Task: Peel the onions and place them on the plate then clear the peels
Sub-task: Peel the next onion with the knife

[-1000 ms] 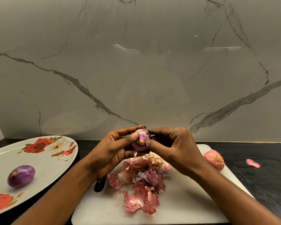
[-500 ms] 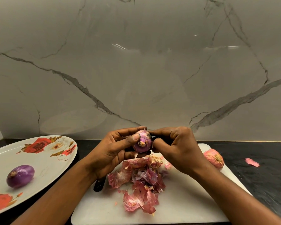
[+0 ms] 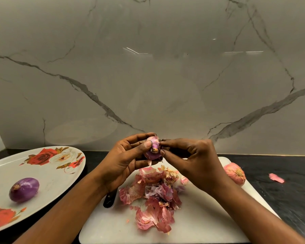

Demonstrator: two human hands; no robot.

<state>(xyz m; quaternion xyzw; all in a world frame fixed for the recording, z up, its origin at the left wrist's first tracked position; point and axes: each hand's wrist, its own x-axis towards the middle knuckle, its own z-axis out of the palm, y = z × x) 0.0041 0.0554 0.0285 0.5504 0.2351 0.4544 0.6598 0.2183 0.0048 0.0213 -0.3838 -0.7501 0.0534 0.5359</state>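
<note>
My left hand (image 3: 126, 159) grips a small purple onion (image 3: 153, 150) above the white cutting board (image 3: 209, 217), thumb across its front. My right hand (image 3: 195, 157) pinches the skin at the onion's top with its fingertips. A heap of pink and purple peels (image 3: 154, 196) lies on the board under my hands. An unpeeled pink onion (image 3: 234, 173) rests at the board's right edge. One peeled purple onion (image 3: 24, 189) sits on the rose-patterned oval plate (image 3: 48, 178) at the left.
A black knife handle (image 3: 109, 199) pokes out from under my left wrist at the board's left edge. A loose peel scrap (image 3: 276, 178) lies on the dark counter (image 3: 289, 194) to the right. A marble wall stands close behind.
Both hands have lifted slightly with the onion, and my right fingers have shifted from its lower front up to its top.
</note>
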